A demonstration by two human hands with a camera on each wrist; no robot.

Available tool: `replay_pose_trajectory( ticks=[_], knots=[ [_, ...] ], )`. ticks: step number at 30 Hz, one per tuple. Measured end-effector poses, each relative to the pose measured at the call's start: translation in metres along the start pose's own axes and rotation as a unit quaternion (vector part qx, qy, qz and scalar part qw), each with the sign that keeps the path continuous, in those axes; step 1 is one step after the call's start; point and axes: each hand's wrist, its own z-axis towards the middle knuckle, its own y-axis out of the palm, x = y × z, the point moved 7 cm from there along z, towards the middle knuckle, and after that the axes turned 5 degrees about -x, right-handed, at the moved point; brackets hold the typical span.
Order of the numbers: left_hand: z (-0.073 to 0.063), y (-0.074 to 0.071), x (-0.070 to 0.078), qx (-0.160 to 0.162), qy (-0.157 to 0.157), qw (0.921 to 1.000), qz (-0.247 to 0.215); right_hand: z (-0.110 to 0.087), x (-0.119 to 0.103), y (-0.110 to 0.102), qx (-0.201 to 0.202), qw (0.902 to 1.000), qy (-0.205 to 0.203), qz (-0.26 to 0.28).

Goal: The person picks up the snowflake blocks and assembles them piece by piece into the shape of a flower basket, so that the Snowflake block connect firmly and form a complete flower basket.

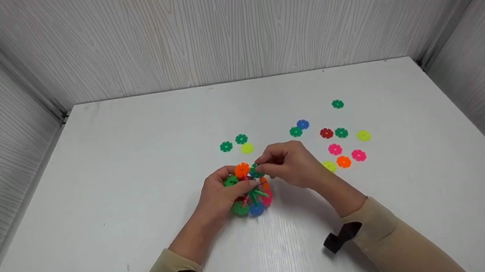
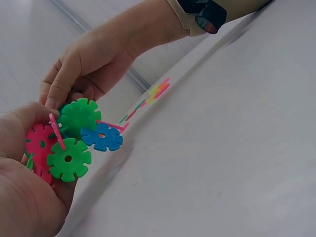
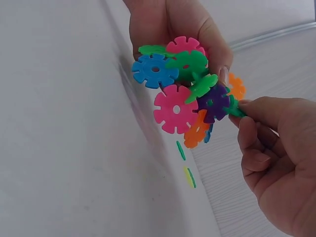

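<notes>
- Left hand (image 1: 221, 197) grips the cluster of discs (image 1: 248, 190) just above the surface (image 1: 136, 166), fingers curled round it.
- Right hand (image 1: 289, 165) fingers pinch a green disc (image 1: 254, 171) against the cluster's top.
- Loose discs (image 1: 342, 147) lie beyond the right fingers.

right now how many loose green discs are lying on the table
5: two left of the hands, one by the blue disc, one beside the red disc, one farthest back. The hands may hide others.
</notes>
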Motion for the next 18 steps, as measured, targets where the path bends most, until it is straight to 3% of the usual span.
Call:
replay_pose_trajectory(
  ticks=[11,18],
  knots=[
    [-0.002,0.010,0.001,-0.062,0.003,0.9971,-0.043,0.003,-0.003,-0.008,0.006,0.9996,0.000,-0.026],
    [0.000,0.008,-0.002,-0.054,-0.004,0.9972,-0.052,0.026,0.013,-0.023,0.021,0.9997,0.015,0.003]
  ],
)
